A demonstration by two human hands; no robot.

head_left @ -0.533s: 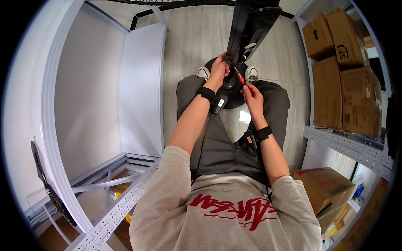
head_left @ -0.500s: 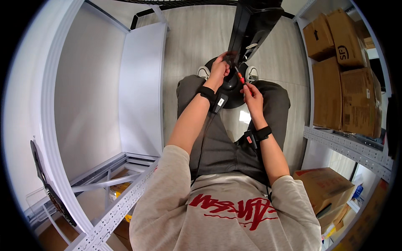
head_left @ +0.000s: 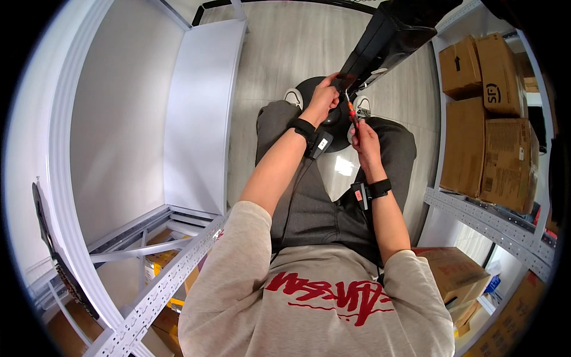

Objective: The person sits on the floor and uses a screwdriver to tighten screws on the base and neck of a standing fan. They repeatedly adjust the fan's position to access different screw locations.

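A tall black stand with a boxy body (head_left: 383, 44) leans toward the upper right, its round black base (head_left: 309, 89) on the floor between my shoes. Against the lower end of that body, my left hand (head_left: 323, 100) has its fingers curled, the index finger stretched along the black surface. Whether it pinches some small part there is hidden. My right hand (head_left: 366, 143) grips a screwdriver (head_left: 352, 111) with a red and orange handle. The screwdriver's metal shaft points up to the underside of the black body, close to my left fingertips.
White shelving (head_left: 199, 113) rises at my left, with a perforated metal beam (head_left: 163, 285) near my left elbow. Stacked cardboard boxes (head_left: 463, 146) fill the rack at my right. Another carton (head_left: 452, 271) sits low beside my right elbow. Both wrists wear black straps with small boxes.
The black body has swung to the right in view, and both hands have shifted slightly right with it. The screwdriver now stands more upright; my right hand still grips it.
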